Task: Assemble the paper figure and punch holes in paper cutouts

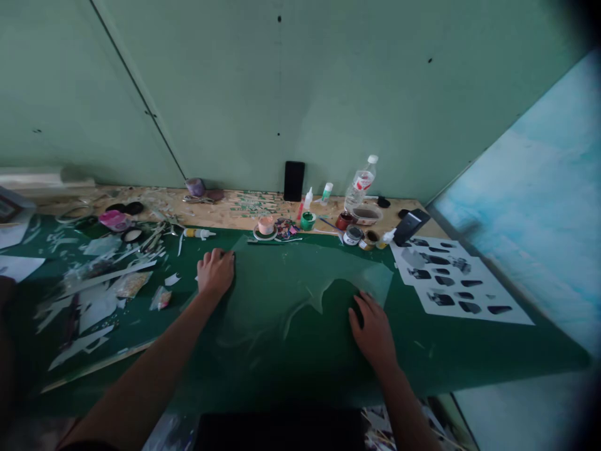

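The green-topped bench (451, 357) carries a clear sheet (277, 275) in the middle, white scraps (98, 307) left, small jars (307, 221) farther back, printed papers (457, 285) right.

Left hand (216, 274) and right hand (374, 331) both bare; left forearm (154, 363) and right forearm (404, 407) bare too as far as they show, smooth outlines, widest toward the elbow end and tapering to narrow wrists. Dark sliver in the bottom-left corner, across the upper end of the left arm, reads as a black sleeve edge (89, 446), too cropped and dim to make out cut or fabric. Flat black patch (282, 432) at bottom centre might be dark clothing on torso or lap, too underexposed to confirm.
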Demonstrator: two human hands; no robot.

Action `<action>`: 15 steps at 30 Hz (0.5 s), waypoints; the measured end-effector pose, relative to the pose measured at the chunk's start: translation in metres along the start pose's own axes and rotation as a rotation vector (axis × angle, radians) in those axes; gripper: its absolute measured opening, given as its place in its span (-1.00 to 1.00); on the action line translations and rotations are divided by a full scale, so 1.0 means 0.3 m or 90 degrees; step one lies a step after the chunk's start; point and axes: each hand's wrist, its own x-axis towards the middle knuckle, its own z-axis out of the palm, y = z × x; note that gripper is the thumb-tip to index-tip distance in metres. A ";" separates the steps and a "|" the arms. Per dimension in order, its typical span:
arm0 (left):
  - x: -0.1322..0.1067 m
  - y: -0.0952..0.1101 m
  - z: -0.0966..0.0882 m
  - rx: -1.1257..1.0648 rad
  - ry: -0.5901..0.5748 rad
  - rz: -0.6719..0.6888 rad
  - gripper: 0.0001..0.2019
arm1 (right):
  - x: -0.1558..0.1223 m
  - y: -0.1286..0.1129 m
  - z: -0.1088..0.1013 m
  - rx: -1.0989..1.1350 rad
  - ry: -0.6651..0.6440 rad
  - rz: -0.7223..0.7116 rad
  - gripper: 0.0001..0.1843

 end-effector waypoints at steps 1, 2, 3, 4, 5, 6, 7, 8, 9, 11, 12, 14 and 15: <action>-0.006 0.010 -0.012 -0.001 0.018 0.002 -0.59 | -0.003 0.002 0.006 -0.011 0.019 -0.002 -0.51; -0.022 0.017 -0.026 -0.001 0.033 0.006 -0.58 | -0.007 0.003 0.011 -0.020 0.037 -0.003 -0.52; -0.051 0.021 -0.042 -0.005 0.047 0.016 -0.58 | -0.013 0.004 0.014 -0.025 0.053 -0.004 -0.54; -0.091 0.023 -0.057 -0.009 0.056 0.025 -0.58 | -0.019 0.005 0.017 -0.027 0.065 -0.003 -0.55; -0.143 0.023 -0.069 -0.017 0.062 0.042 -0.59 | -0.023 0.008 0.020 -0.025 0.075 -0.001 -0.56; -0.204 0.021 -0.077 -0.044 0.078 0.070 -0.61 | -0.025 0.011 0.022 -0.023 0.082 -0.003 -0.56; -0.271 0.019 -0.081 -0.065 0.083 0.096 -0.62 | -0.026 0.015 0.024 -0.021 0.086 -0.005 -0.57; -0.340 0.016 -0.079 -0.077 0.074 0.129 -0.60 | -0.025 0.019 0.026 -0.019 0.086 -0.007 -0.57; -0.408 0.013 -0.073 -0.076 0.071 0.150 -0.59 | -0.024 0.023 0.029 -0.018 0.084 -0.008 -0.58; -0.528 0.006 -0.053 -0.050 0.074 0.204 -0.53 | -0.019 0.031 0.033 -0.017 0.072 -0.009 -0.58; -0.575 0.002 -0.041 -0.033 0.075 0.227 -0.51 | -0.018 0.033 0.034 -0.018 0.067 -0.009 -0.58; -0.642 -0.009 -0.021 -0.011 0.079 0.297 -0.50 | -0.016 0.035 0.036 -0.019 0.069 -0.016 -0.57; -0.664 -0.014 -0.013 -0.006 0.085 0.320 -0.50 | -0.016 0.034 0.036 -0.019 0.080 -0.024 -0.57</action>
